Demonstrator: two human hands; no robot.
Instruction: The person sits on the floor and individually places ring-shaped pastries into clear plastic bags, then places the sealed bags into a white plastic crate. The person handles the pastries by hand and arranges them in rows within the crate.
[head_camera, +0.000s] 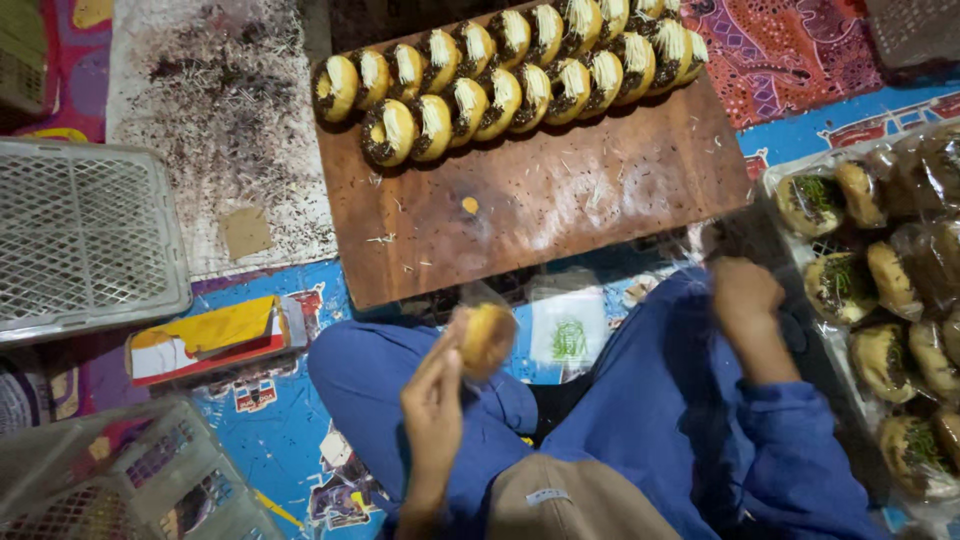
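Doughnut (487, 338) in left hand (432, 400), unobstructed

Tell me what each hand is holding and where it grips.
The left hand holds a donut by its edge, fingers on its underside. The right hand is blurred; whether it holds anything cannot be told.

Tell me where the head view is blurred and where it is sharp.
Head view: the right hand is smeared by motion blur; the left hand and its doughnut are slightly soft; the doughnut rows on the wooden board are sharp and evenly lit.
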